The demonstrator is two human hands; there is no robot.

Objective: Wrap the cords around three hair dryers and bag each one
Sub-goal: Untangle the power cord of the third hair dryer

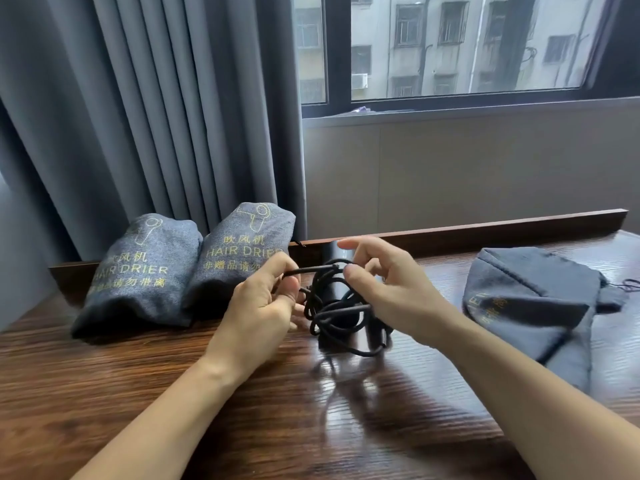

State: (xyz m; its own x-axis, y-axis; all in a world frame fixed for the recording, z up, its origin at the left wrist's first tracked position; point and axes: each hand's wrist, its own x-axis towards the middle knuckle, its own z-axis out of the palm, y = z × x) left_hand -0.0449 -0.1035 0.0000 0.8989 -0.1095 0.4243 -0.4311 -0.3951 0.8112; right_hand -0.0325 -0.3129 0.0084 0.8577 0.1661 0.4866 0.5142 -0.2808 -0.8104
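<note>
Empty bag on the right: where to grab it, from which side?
Judging by its pose, the empty bag lies flat on the table, mouth end with the drawstring towards the far right. Pinch the top layer at that mouth hem from above, right side; the right hand is nearest but now holds the cord.

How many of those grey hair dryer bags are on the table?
3. Two stuffed bags lean side by side at the back left: the left bag and the middle bag. The flat bag lies at the right. None seems hidden.
</note>
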